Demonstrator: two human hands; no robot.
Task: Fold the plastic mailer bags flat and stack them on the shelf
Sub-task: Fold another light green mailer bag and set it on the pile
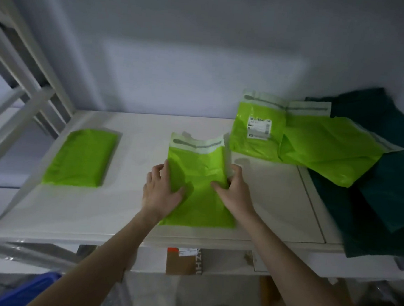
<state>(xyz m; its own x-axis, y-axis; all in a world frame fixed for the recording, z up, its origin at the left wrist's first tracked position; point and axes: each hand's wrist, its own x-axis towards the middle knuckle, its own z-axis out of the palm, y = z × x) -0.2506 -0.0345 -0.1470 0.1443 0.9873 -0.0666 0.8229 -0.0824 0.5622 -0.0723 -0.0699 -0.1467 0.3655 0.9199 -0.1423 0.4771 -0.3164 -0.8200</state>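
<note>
Both hands work one mailer (195, 176) on the shelf (130, 210): left hand (161, 190) presses flat, right hand (233, 191) pinches its edge. One folded stack (81, 157) done; loose mailers (300, 140) remain.

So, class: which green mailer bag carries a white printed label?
The bag with the label, back right on the shelf; the bag under the hands and the folded one at left show none.

Label (259, 128) print blurred, perhaps a shipping sticker.
</note>
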